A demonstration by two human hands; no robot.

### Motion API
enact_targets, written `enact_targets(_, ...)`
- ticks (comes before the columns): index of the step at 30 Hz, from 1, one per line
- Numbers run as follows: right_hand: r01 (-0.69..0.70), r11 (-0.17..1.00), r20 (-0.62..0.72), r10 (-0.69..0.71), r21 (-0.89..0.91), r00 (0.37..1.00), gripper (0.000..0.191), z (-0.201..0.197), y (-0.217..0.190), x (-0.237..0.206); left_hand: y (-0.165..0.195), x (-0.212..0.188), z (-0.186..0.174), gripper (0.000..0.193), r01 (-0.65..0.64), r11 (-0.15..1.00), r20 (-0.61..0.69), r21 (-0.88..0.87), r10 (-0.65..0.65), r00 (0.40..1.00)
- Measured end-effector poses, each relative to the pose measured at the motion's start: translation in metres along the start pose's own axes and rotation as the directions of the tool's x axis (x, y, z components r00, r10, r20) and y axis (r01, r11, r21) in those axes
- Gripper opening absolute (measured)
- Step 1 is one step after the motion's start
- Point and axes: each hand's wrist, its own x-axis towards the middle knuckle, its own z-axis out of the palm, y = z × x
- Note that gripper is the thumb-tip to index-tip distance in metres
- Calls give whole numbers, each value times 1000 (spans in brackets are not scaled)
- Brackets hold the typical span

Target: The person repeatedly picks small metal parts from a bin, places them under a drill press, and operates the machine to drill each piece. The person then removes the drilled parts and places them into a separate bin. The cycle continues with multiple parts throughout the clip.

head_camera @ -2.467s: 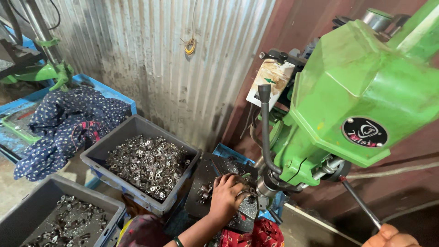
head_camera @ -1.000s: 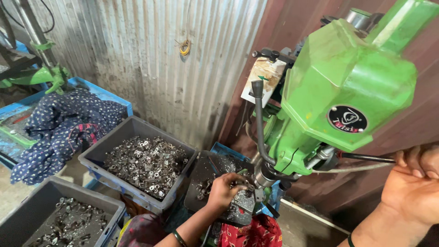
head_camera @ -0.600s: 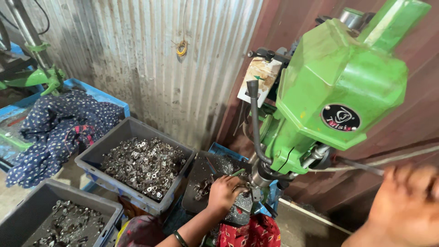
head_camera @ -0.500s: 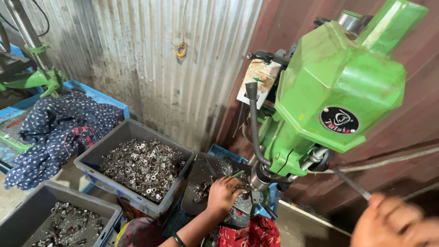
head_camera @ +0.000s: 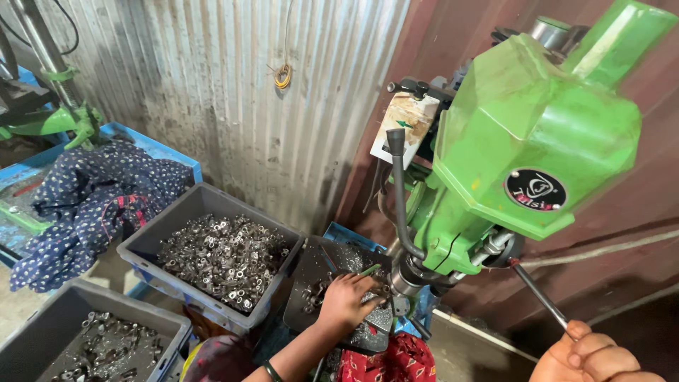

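Feed lever (head_camera: 539,293) and right hand (head_camera: 590,354) have come low together: a second ago that hand was up at 3 o'clock of the green drill press (head_camera: 523,141) with the lever near level, and now it sits at the 5 o'clock corner of the view, fingers wrapped shut around the lever's end, the steel rod slanting up from the fist to the hub under the machine's head. Judged from that swing, the spindle is being fed down onto the work.

Left hand (head_camera: 346,301) has hardly shifted across the same span. It rests on the dark drill table (head_camera: 315,272), fingers curled toward the spindle nose (head_camera: 404,281) at its 3 o'clock; whether they pinch a small metal part there cannot be told, since the fingertips hide it.

At 9 o'clock of the left hand stands a grey bin (head_camera: 212,265) heaped with small metal pieces, and a second grey bin (head_camera: 85,339) with fewer pieces lies at 8 o'clock. Blue patterned cloth (head_camera: 92,205) is heaped beyond them, before the corrugated wall (head_camera: 233,92).
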Motion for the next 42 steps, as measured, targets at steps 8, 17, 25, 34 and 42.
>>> enact_targets(8,42,943,-51,-27,329,998,22,20,5,60,13,4,4,15,150,985,37,90,-154,987)
enact_targets(17,-342,921,84,332,185,940,24,75,9,189,10,3,1,27,586,801,102,-127,-577,811)
enact_targets(25,-319,937,155,297,141,942,33,88,7,185,11,-23,4,20,272,957,-69,-101,-279,958)
enact_targets(34,-270,919,182,225,285,957,45,30,20,152,13,-11,15,17,200,978,-103,-68,-206,973)
enact_targets(42,82,996,46,-83,19,996,30,-17,43,32,8,-2,5,15,109,994,-98,28,-106,990)
